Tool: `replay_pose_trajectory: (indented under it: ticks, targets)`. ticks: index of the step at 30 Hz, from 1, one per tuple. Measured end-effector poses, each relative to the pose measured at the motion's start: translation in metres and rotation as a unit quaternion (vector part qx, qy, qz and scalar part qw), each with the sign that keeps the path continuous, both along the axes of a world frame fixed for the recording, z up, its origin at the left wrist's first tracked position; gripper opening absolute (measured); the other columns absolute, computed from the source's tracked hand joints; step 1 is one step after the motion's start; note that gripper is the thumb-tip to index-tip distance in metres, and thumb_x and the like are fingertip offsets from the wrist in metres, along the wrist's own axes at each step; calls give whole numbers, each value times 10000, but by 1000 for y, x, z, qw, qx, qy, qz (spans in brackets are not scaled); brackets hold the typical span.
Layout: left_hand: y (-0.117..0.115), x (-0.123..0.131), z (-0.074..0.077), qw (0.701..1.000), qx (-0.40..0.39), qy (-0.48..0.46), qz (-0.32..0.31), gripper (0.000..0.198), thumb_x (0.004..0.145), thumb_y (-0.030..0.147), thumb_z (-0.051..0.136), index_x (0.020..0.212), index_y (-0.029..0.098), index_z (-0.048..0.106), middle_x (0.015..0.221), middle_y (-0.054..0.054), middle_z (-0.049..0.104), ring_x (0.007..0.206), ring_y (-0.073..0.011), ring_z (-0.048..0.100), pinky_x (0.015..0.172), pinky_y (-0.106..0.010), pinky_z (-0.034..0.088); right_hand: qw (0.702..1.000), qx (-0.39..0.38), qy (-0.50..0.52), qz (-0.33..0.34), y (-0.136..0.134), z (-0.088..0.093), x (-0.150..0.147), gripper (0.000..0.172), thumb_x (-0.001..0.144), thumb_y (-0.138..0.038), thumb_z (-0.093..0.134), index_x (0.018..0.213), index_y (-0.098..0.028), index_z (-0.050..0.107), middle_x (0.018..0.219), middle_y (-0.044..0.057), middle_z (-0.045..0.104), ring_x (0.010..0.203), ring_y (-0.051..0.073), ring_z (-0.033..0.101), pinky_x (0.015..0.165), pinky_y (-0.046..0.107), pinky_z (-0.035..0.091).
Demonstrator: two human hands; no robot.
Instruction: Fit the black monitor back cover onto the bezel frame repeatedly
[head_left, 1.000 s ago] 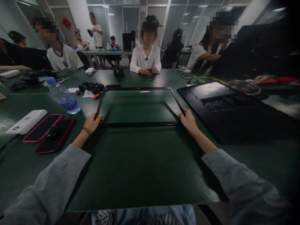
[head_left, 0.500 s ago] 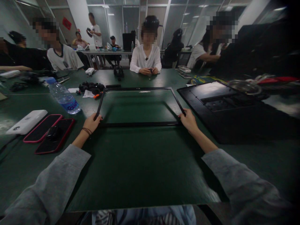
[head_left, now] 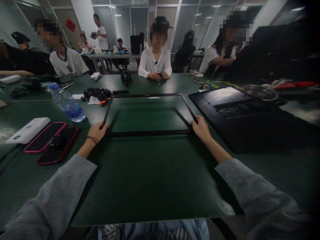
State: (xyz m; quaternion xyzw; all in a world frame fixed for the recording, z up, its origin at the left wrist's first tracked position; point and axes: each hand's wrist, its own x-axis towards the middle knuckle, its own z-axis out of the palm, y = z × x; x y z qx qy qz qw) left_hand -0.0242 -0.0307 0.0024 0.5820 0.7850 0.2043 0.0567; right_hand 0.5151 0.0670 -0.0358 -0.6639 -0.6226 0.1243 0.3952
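A thin black rectangular frame, like a screen bezel [head_left: 150,133], is held up over the green table [head_left: 155,180]. Its middle is open, and the tabletop shows through it. My left hand [head_left: 97,131] is closed around the near left corner, with a dark band at the wrist. At the near right corner, my right hand [head_left: 200,128] grips the other side. A small pale strip shows along the far bar. Shadows of the bars fall on the table beneath.
Left of me lie a water bottle [head_left: 68,104], a white power bank [head_left: 28,130] and two red-edged phones [head_left: 58,146]. On the right rests a large black panel [head_left: 225,116] beside a round metal dish [head_left: 261,92]. A person [head_left: 155,63] sits opposite, hands on the table.
My hands and the bezel stay almost still. The person opposite shifts their hands slightly, and a standing person at the back lowers a dark object a little.
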Motion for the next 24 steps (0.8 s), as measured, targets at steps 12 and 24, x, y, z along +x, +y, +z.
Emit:
replay_pose_trajectory:
  ticks: [12, 24]
  targets:
    - [0, 2, 0, 1000, -17, 21, -3, 517, 950, 451, 429, 1227, 134, 731, 1241, -153, 729, 1114, -283, 677, 939, -343, 510, 999, -16, 28, -15, 0, 1, -1, 420, 790, -308, 520, 1196, -215, 570, 985, 111, 730, 1050, 330, 671, 960, 487, 489]
    - [1, -1, -1, 999, -24, 36, -10, 526, 951, 471, 408, 1222, 154, 729, 1196, -141, 738, 1070, -278, 676, 910, -348, 515, 999, -33, 26, -15, -2, 4, -2, 461, 806, -313, 509, 1248, -191, 558, 981, 119, 735, 1021, 340, 674, 945, 497, 489]
